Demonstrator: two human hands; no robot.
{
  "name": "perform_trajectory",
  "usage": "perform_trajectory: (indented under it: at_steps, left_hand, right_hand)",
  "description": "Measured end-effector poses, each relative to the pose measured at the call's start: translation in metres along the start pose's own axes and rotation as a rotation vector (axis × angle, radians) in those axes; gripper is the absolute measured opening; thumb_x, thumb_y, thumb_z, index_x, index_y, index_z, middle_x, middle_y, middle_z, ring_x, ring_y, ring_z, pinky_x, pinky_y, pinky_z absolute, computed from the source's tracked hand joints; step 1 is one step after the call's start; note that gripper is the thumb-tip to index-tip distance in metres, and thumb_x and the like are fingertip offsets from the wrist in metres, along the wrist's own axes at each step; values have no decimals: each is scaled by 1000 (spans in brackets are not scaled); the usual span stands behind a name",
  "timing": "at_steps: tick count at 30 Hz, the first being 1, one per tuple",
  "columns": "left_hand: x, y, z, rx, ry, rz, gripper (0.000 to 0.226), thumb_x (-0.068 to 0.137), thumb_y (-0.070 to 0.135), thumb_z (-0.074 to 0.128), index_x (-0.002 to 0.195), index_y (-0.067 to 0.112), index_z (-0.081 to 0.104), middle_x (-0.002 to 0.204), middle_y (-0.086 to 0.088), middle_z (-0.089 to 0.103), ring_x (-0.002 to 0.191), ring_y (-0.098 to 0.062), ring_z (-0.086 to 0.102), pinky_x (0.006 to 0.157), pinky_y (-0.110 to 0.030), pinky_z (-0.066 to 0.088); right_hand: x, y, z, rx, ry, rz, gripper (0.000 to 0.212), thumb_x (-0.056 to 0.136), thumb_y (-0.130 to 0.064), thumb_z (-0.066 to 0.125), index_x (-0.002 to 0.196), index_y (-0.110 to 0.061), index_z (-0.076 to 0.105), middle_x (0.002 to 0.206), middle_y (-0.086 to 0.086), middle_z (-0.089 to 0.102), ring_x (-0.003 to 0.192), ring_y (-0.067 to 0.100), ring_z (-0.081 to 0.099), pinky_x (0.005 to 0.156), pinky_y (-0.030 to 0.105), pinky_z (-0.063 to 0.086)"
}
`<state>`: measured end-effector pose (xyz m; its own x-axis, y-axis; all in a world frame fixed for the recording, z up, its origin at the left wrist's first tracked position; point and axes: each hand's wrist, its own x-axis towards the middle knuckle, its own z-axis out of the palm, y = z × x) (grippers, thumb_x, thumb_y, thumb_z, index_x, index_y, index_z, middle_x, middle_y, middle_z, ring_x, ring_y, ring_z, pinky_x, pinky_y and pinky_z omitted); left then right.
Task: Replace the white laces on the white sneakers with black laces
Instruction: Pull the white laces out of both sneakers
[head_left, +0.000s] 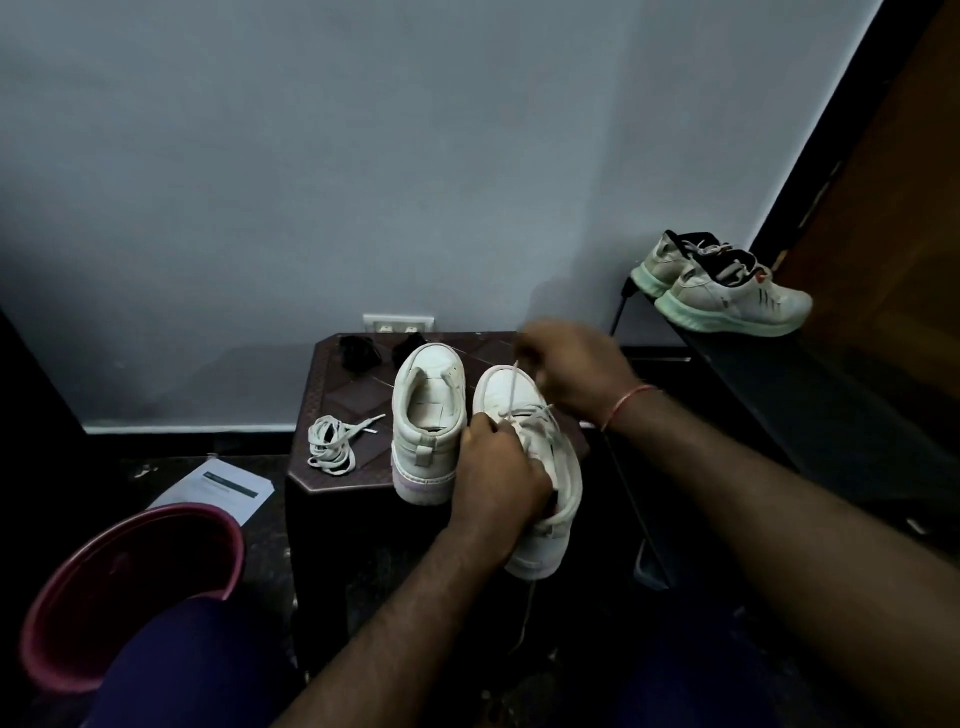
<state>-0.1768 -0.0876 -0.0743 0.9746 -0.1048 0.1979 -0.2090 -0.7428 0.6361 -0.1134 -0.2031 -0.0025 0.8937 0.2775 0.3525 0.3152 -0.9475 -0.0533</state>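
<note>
Left hand (498, 467): lower middle of the frame, fingers curled tight round the side of the laced sneaker (566, 467), propping it at the near edge of the table (337, 395).
Right hand (571, 369): just above, a bit blurry, fingertips pinched together on the white lace (511, 387), which runs taut up from the eyelets.
Bare sneaker (428, 415): just left of the held one, upright, heel toward the camera, no lace in it.
Loose white lace (330, 447): bunched up on the table, further left.
Black laces (358, 352): two dark bundles at the table's far edge, one partly hidden behind the bare sneaker.
Around: paper sheet (218, 486) and pink tub (130, 571) lower left; another sneaker pair (727, 291) on the dark shelf, right.
</note>
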Motion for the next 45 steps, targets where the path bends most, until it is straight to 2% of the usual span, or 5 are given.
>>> perform_trajectory:
  at_steps: [13, 21, 26, 38, 45]
  left_hand:
    - [0, -4, 0, -91, -8, 0, 42, 71, 25, 44, 103, 4, 62, 101, -19, 54, 101, -34, 46, 94, -39, 36]
    - [3, -9, 7, -82, -15, -85, 38, 69, 27, 42, 91, 2, 61, 105, -17, 51, 101, -33, 49, 98, -40, 39]
    - [2, -12, 9, -94, 9, -36, 41, 67, 28, 42, 97, 6, 62, 103, -14, 50, 101, -31, 48, 95, -36, 37]
    - [1, -15, 11, -97, 40, -23, 39, 69, 27, 41, 94, 5, 60, 105, -14, 49, 103, -32, 48, 99, -38, 38]
    - [4, -16, 13, -105, 55, -14, 44, 68, 28, 43, 100, 5, 63, 103, -16, 51, 100, -33, 49, 96, -39, 39]
  right_hand:
    - [-16, -22, 9, -336, -312, -246, 21, 90, -23, 53, 109, -23, 62, 114, 3, 57, 100, 30, 61, 65, 33, 38]
    - [11, 7, -22, 77, 7, 33, 16, 82, -12, 61, 93, -21, 67, 99, 4, 67, 93, 29, 62, 77, 36, 49]
    - [-5, -15, 0, -101, -441, -90, 25, 88, -23, 62, 113, -21, 65, 113, 3, 66, 104, 24, 61, 78, 27, 42]
    - [0, 25, -12, 288, 76, 179, 14, 80, -11, 62, 82, -24, 66, 89, 0, 70, 85, 23, 64, 79, 38, 51]
    - [-17, -12, 0, -59, -257, -170, 50, 83, -22, 64, 131, -29, 50, 130, -1, 51, 109, 24, 57, 83, 35, 47]
